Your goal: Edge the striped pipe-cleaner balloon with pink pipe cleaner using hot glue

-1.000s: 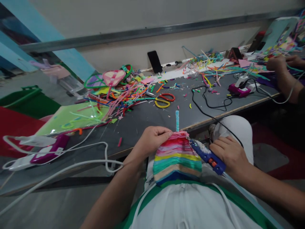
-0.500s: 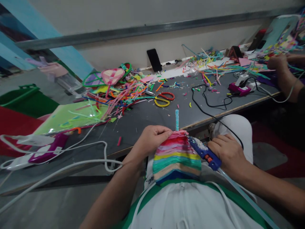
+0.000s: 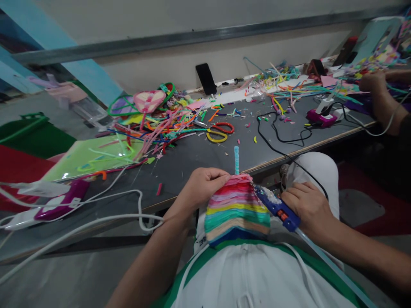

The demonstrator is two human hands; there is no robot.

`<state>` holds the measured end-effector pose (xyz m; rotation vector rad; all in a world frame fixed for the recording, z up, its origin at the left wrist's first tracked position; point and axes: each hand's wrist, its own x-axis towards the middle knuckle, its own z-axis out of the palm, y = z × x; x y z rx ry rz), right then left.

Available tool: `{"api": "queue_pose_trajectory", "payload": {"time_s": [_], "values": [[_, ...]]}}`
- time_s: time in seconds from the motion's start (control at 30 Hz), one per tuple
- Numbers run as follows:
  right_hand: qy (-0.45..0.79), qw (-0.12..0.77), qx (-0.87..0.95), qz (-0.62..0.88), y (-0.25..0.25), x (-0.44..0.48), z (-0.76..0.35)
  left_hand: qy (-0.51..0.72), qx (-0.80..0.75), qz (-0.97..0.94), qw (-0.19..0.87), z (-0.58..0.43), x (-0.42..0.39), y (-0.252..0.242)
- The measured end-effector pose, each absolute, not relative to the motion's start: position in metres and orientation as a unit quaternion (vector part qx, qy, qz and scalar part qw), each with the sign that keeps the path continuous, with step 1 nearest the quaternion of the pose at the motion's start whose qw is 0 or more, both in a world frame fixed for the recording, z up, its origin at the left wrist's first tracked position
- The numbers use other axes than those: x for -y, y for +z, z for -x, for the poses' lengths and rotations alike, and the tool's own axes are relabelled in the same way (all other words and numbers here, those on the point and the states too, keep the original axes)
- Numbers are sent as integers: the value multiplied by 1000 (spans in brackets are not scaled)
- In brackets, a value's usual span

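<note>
One blue glue gun point(image 3: 273, 206) in right hand point(image 3: 310, 207).

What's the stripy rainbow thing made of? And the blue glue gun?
The rainbow piece looks like soft, matte pipe cleaners or yarn; its thin, coloured rows suggest that, but blur leaves it open. The glue gun seems smooth, hard plastic, given its moulded-looking blue body.
</note>
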<state>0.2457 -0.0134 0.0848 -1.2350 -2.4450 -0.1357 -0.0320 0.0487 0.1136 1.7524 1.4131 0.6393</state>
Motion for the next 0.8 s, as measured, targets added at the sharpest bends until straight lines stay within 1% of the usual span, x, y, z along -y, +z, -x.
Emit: {"api": "queue_pose_trajectory", "payload": {"time_s": [0.27, 0.5, 0.63, 0.8], "values": [[-30, 199, 877, 436, 78, 19, -250, 254, -556, -688, 390, 32, -49, 112], [-4, 168, 887, 430, 67, 30, -260, 254, -557, -686, 394, 35, -51, 110], [-2, 176, 884, 433, 65, 39, -266, 267, -553, -671, 416, 37, -54, 105], [-7, 175, 879, 444, 77, 40, -269, 281, -551, -647, 446, 37, -56, 101]]}}
